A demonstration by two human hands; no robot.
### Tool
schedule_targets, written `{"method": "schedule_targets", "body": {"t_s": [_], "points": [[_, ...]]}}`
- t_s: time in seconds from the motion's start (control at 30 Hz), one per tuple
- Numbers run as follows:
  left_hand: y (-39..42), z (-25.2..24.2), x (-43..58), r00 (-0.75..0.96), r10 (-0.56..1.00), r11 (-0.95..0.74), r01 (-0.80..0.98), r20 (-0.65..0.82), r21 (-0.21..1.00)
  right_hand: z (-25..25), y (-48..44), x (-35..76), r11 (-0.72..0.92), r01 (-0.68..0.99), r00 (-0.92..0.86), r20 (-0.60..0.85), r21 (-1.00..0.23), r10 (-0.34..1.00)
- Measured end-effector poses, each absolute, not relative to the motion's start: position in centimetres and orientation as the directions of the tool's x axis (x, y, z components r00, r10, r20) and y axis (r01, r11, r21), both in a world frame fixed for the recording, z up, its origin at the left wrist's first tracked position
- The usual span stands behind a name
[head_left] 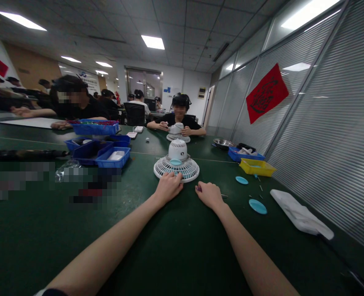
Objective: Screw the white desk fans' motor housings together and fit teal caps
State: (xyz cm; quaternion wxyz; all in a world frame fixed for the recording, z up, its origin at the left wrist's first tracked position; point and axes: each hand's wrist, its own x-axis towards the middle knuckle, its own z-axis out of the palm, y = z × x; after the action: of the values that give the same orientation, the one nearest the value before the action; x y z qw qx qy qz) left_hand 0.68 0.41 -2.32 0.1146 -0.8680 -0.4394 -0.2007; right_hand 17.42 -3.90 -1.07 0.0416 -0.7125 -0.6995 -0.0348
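A white fan stands face down on the green table, its motor housing upward above the round grille. A light-blue oval piece lies against the grille's near side. My left hand is at the grille's near edge, fingers curled on the rim. To the right of the fan, my right hand is closed around what looks like a screwdriver; a purplish end shows by the thumb and a thin metal shaft sticks out behind the hand. Light-blue oval pieces and a few screws lie farther right.
Blue bins stand at the left. On the right are a yellow tray, a blue tray, a metal bowl and a white, elongated object. Across the table a co-worker handles another white fan.
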Motion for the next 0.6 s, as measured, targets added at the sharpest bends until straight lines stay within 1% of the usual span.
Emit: {"method": "schedule_targets", "body": {"t_s": [0.2,0.6], "points": [[0.36,-2.35,0.71,0.511,0.729,-0.565,0.825,0.456,-0.021,-1.05,-3.95,17.45,-0.009,1.0,0.011,0.099,-0.014,0.995],[0.3,-2.26,0.57,0.521,0.72,-0.58,0.815,0.459,-0.016,-1.11,-4.01,17.49,0.004,0.999,-0.001,0.108,-0.033,0.994]]}}
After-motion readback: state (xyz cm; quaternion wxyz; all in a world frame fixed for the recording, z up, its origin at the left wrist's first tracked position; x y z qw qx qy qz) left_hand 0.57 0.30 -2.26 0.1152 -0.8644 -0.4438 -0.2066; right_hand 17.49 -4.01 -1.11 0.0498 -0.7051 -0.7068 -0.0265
